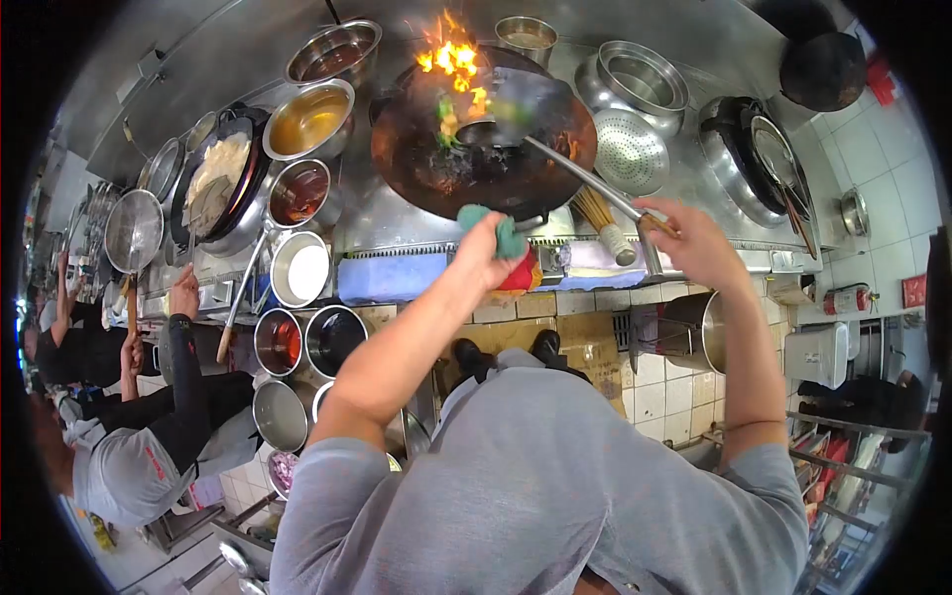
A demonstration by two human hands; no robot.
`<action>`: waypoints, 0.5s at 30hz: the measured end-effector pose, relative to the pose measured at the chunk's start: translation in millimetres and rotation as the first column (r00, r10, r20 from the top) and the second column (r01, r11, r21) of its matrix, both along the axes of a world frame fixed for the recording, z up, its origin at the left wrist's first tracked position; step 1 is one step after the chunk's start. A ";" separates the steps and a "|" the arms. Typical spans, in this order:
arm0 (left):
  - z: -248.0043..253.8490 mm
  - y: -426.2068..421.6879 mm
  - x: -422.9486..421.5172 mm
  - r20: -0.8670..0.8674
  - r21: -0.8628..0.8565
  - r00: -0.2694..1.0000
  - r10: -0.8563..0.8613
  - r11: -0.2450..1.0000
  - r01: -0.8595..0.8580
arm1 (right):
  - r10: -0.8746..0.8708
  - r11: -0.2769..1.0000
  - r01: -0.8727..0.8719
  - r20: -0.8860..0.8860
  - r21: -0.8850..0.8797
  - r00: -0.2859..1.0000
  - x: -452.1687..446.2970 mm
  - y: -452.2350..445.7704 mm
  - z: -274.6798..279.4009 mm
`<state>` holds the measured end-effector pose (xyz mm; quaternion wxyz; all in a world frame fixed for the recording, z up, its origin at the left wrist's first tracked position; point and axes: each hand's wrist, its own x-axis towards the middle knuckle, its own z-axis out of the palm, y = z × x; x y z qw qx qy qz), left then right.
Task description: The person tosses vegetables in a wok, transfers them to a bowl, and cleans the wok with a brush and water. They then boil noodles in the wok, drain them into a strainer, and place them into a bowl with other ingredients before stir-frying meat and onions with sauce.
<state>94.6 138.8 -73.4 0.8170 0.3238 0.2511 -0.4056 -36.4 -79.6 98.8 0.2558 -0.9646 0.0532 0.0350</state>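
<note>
Head view: one wok (412, 171), flames (454, 61) at its far side, sits near the surface's (359, 226) front edge. Left hand (483, 256) grips one green cloth (511, 240) at the near rim; right hand (696, 244) grips one ladle (587, 178). Advisable: cloth kept clear of flames, ladle low. Rightward: one brush (603, 223), one perforated strainer (633, 152).

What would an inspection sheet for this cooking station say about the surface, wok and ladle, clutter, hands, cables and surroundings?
Surface: metal counter, crowded with cookware.
Wok: flames at its far side; food partly blurred.
Ladle: its head is over the wok.
Clutter: bowl of amber liquid left, perforated strainer and bristle brush right.
Left hand: grips green cloth at the wok's near rim.
Right hand: holds the ladle.
Cables: nothing seen.
Surroundings: co-worker in grey shirt left; tiled wall right.
</note>
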 end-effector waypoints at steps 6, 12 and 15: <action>37.6 -9.1 20.9 0.082 0.094 0.997 -0.010 0.996 0.003 | -0.251 0.820 0.386 -0.340 0.423 0.906 2.3 -34.2 11.4; -81.8 -25.8 -48.7 0.738 0.515 0.671 -0.070 0.700 -0.494 | -0.296 0.638 0.518 -0.439 0.570 0.848 25.4 2.5 9.1; -84.9 -24.2 -56.0 0.549 0.494 0.835 0.042 0.789 -0.365 | 0.044 0.025 0.567 -0.567 0.824 0.822 26.8 10.6 28.6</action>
